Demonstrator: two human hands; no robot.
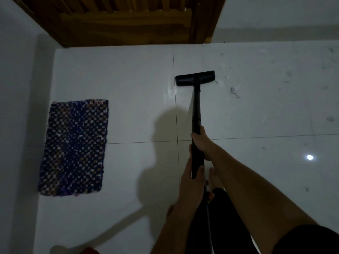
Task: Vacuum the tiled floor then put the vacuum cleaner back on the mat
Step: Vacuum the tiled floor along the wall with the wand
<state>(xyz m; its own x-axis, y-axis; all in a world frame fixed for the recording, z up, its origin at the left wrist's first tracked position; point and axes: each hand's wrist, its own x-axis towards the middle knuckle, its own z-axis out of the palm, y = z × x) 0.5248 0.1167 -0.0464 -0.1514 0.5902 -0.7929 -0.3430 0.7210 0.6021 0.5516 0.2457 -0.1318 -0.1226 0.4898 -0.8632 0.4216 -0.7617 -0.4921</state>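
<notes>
A black vacuum cleaner wand [196, 107] runs from my hands out to its flat floor head [195, 78], which rests on the white tiled floor [119, 88]. My right hand [201, 143] grips the wand higher up, fingers wrapped round it. Just below, my left hand [190, 182] holds the wand's lower end. Bits of dust and hair [233, 91] lie on the tiles to the right of the head. A dark blue checked mat [75, 147] lies flat at the left, by the wall.
A brown wooden door [128, 21] stands at the top, behind the floor head. White walls run along the left [16, 125] and top right. My bare feet [214, 176] stand under my hands. More dust specks [330, 119] dot the right tiles.
</notes>
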